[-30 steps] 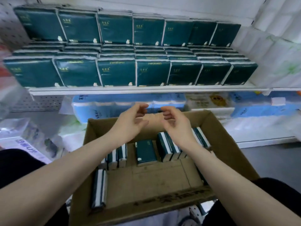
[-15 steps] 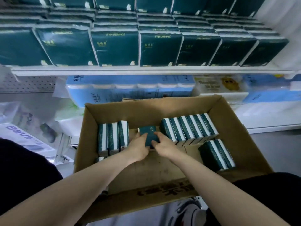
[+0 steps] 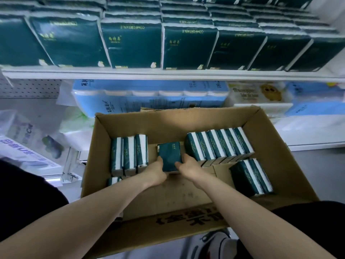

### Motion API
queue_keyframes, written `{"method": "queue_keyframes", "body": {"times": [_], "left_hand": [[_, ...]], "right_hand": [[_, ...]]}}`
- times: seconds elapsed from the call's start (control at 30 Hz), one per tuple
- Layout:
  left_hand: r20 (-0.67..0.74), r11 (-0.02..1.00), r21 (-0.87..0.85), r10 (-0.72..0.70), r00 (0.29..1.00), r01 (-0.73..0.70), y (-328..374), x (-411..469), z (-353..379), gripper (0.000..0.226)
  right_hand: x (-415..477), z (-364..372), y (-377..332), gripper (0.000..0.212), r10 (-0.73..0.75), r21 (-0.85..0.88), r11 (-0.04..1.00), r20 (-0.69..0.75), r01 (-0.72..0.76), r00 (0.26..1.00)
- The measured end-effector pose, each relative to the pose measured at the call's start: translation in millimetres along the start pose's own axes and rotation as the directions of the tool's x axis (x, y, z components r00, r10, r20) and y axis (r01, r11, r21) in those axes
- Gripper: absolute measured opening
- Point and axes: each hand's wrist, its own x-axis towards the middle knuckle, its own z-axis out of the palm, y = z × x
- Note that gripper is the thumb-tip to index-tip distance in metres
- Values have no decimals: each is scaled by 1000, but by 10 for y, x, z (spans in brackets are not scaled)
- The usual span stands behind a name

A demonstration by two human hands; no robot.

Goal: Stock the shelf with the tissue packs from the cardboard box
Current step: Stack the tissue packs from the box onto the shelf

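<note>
An open cardboard box (image 3: 276,146) sits in front of me below the shelf. Inside, a dark green tissue pack (image 3: 169,156) lies flat in the middle. My left hand (image 3: 155,171) grips its near left edge and my right hand (image 3: 188,168) grips its near right edge. Three packs (image 3: 129,155) stand on edge at the left, a longer row (image 3: 218,145) stands at the right, and two more packs (image 3: 251,177) lie near the right wall. The white shelf (image 3: 168,73) above carries rows of the same green packs (image 3: 132,43).
Blue toilet-roll bundles (image 3: 149,96) and a white pack with a yellow bear print (image 3: 259,94) fill the lower shelf behind the box. Plastic-wrapped goods (image 3: 28,144) lie at the left. Grey floor shows at the right, my shoe (image 3: 218,242) below the box.
Both hands came down from above the box to the flat pack in the middle and closed on its near edges. The view tilted down and closer to the box.
</note>
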Motion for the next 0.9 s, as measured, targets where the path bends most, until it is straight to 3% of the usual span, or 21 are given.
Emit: {"method": "queue_keyframes", "body": {"times": [0.17,0.37,0.5,0.7,0.9], "left_hand": [[-1,998,-68,9,1000,-9,-23,-49,-37,81],[-39,980,-188,57,998,-64,66,-197,-31,84],[-175,947,-249,162,971,-203,218,-386,-127,85],[-399,909,-122,323,858,-399,464,-622,-316,60],[-411,847,-191,390,824,-496,698,-826,-487,39]], "right_hand": [[-106,2,-51,49,-86,-29,996,-102,83,991],[-265,-187,-142,32,-175,-22,985,-177,174,968],[-370,-513,-219,38,-143,124,978,-188,168,972],[-657,-935,-152,37,-189,267,936,-164,228,968],[-869,-1256,-54,31,-301,285,886,-249,366,921]]}}
